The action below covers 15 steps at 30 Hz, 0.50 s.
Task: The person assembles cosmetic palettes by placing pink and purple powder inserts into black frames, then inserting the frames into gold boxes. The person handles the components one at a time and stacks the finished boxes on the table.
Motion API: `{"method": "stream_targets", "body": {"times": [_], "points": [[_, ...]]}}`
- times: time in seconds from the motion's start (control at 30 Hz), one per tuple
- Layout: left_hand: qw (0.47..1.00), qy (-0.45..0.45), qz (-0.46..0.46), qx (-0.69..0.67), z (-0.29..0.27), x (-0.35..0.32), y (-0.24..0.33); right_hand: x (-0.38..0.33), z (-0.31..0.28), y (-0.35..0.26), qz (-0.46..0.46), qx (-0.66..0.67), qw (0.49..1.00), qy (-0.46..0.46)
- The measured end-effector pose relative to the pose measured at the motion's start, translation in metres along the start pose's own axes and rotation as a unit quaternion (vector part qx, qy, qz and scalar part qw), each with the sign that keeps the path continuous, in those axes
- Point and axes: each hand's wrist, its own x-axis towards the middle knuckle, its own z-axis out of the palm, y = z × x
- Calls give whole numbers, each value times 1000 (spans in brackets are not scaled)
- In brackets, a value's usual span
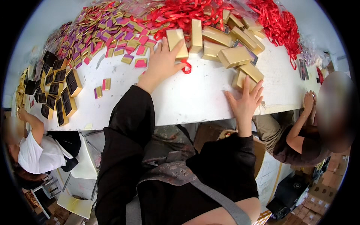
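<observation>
My left hand (159, 65) reaches over the table with its fingers spread. Its fingertips lie around the lower part of an upright gold box (175, 39), and a small loop of red ribbon (187, 68) shows by the thumb. Fingers apart, my right hand (246, 102) rests at the near end of another gold box (238, 80), touching it or very close; nothing is seen held. Several more gold boxes (235, 57) lie heaped beyond the right hand, a few with dark openings showing.
Small gold, pink and purple pieces (123, 35) pile up at the far left. Red ribbons (187, 13) heap along the back. Gold boxes with dark inserts (60, 90) stand on the left of the white table (195, 101). Two other people (41, 153) sit left and right.
</observation>
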Motion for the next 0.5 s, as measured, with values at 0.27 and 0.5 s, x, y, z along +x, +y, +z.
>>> {"method": "stream_targets", "body": {"times": [0.27,0.5], "points": [[987,156,39,-28,-21,-21,68,48,5,40,-12,138,989,42],[972,110,130,-161,23,21,128,74,7,66,-94,37,993,63]]}}
